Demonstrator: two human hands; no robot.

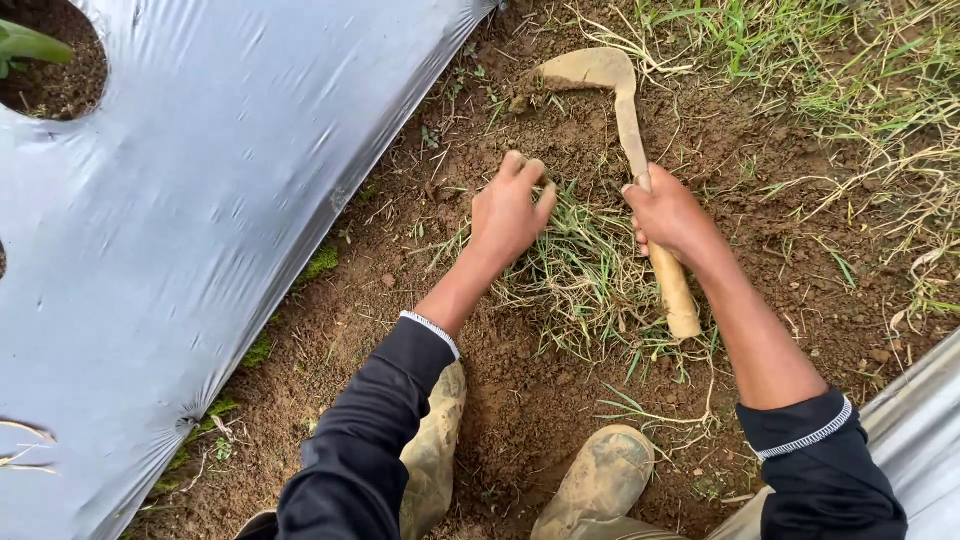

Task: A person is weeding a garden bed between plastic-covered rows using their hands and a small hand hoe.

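Centrally, the left hand [510, 210] presses loose fingers onto a grass tuft [580, 270], clamping nothing. Right of it, the right hand [668, 215] grips the hoe [632, 130]: pale handle, mud-caked curved blade at upper centre, on soil.

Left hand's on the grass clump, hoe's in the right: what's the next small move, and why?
Probably pull the loose green grass clump back with the left hand, since the right hand holds the mud-caked, wooden-handled hoe with its blade resting on brown soil beyond the clump.
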